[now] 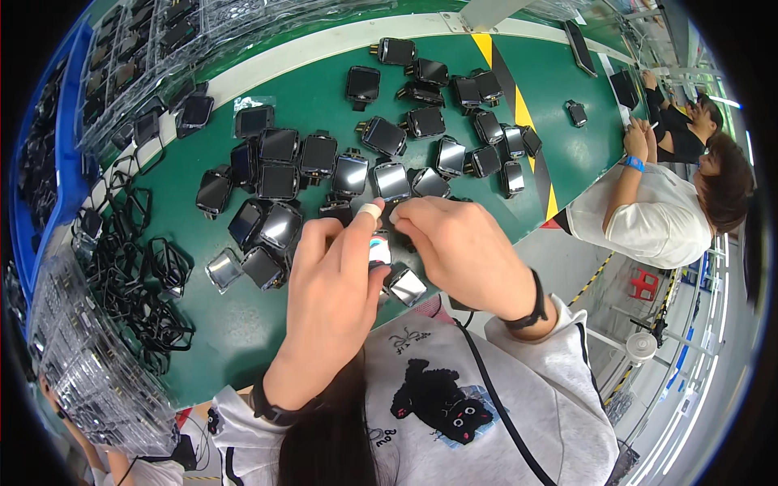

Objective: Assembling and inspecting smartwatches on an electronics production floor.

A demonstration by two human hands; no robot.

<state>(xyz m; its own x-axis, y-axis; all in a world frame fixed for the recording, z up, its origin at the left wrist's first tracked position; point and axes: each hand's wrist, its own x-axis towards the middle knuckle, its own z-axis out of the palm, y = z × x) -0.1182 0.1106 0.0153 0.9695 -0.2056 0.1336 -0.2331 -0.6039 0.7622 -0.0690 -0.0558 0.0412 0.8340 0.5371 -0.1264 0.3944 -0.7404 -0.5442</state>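
Close to my body, my left hand (pixel 328 283) is closed with thumb and index finger around a small smartwatch body (pixel 378 251), whose screen glows white with a coloured ring. A pale finger cot covers a fingertip of that hand. My right hand (pixel 454 243) is pinched at the far edge of the same watch body; whatever lies between its fingertips is hidden. Just below the held piece, another watch body (pixel 407 286) with a bright, reflective face lies on the table. Several dark square watch bodies (pixel 391 181) are spread beyond my fingers, mostly face up.
Black straps or frames (pixel 162 324) lie heaped on the green table (pixel 235 344) at left, beside stacked clear trays (pixel 97 364) and a blue bin (pixel 61 194). Yellow-black tape (pixel 527 121) crosses the table. Two people (pixel 648 202) sit at the right; another person's arm shows lower left.
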